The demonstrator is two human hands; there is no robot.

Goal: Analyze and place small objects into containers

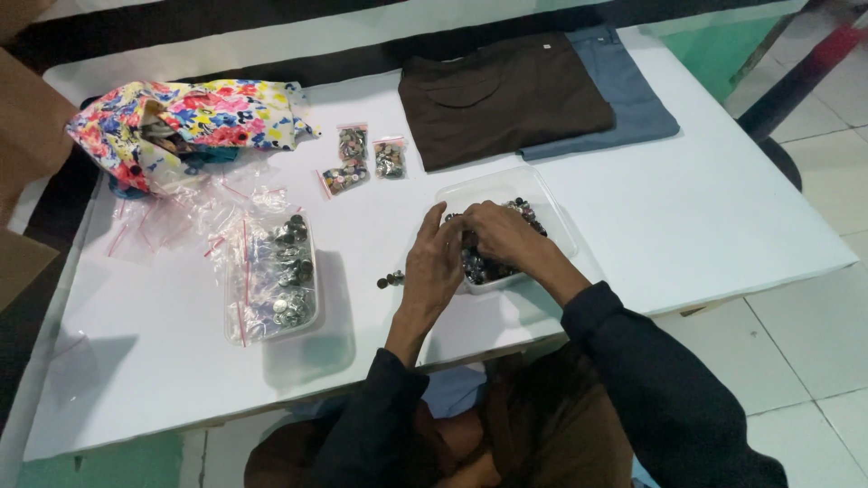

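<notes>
The fingers of both hands are bunched close together over the near corner of a clear plastic tub (551, 212), tips meeting as if pinching one small metal button between them; the piece itself is too small to make out, so I cannot tell for sure what is nipped there. The left hand (434, 262) sits at the tub's near left edge, fingers curled inward. The right hand (502, 233) lies across the tub, over the heap of dark metal buttons (484, 267) inside it.

A few loose buttons (391, 281) lie on the white table (705, 208) just left of the left wrist. Further left stands a second clear tub (271, 276) holding more buttons and little zip bags. Beyond it is a scatter of empty zip bags (172, 226), and behind those a flowered cloth bag (181, 122). Three small filled bags (357, 158) rest near the table's middle. At the far edge lie a folded brown garment (506, 95) and a blue one (633, 95) partly under it.

To my eye, sorting like this goes best with the picking done low over the tub, so a dropped piece falls back in instead of rolling off. Taking one button at a time with fingertips, and keeping the loose ones gathered away from the table's edge, would seem the careful way.
</notes>
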